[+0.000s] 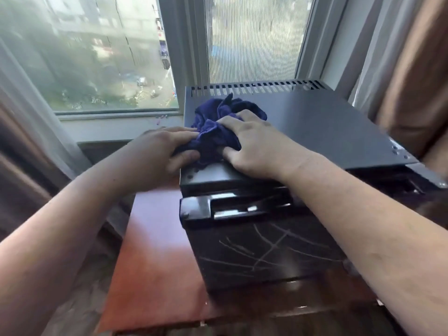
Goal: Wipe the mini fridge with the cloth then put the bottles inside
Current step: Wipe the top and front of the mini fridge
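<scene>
The mini fridge (327, 127) has a top of matt dark grey sheet metal, smooth, with a row of punched vent slots along its far edge. Its door front (266, 251) looks like black plastic, marked with pale scratches, and the handle strip (232, 207) above it is glossy black. The cloth (218, 132) is dark blue, soft and fuzzy, crumpled into folds. The bench (155, 263) is reddish-brown wood with a polished, slightly shiny finish. A brown fabric curtain (417, 76) hangs at far right.

Cloth (218, 132): near part hidden under both hands. Mini fridge (315, 127): right corner cut off by frame edge; door base blurred. Tabletop (155, 251): blurred; right portion concealed behind fridge.
</scene>
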Motion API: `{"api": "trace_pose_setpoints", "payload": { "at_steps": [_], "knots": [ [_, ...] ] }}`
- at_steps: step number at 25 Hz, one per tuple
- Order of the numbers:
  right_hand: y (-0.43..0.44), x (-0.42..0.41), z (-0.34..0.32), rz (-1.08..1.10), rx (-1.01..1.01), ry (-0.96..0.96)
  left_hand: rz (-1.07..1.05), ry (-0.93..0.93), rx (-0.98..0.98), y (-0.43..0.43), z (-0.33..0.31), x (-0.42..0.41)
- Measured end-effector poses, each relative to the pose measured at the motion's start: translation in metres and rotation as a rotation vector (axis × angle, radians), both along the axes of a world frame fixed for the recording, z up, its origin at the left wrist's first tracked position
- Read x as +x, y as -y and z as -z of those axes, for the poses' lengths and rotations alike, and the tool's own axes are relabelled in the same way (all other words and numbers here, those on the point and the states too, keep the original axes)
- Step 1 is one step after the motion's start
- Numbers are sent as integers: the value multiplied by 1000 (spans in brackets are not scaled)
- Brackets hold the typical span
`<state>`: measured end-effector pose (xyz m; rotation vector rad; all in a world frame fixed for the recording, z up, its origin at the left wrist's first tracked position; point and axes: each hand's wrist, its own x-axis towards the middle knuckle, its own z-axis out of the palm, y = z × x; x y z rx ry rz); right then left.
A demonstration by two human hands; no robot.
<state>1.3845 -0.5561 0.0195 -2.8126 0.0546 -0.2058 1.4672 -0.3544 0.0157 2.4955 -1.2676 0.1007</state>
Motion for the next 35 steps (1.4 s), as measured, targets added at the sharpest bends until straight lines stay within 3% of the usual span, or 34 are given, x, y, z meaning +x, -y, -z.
{"api": "trace_pose_setpoints", "payload": {
  "at_steps": [7, 13, 22, 26, 29, 35],
  "knots": [
    [16, -103, 4, -77, -4, 72, -5, 15, -76, 8, 4, -116],
    [67, -182, 19, 98, 22, 164, -100, 93, -128, 85, 27, -189],
    [132, -237, 21, 351, 6, 147, 105, 193, -8, 186, 26, -221],
    [100, -238, 33, 404, 38, 175, 150, 137, -98, 155, 28, -204],
    [53, -225, 38, 365, 106, 224, 71, 71, -161, 103, 31, -188],
    [-70, -172, 63, 290, 91, 344, 50, 225, -311, -21, 62, -146]
  ]
}}
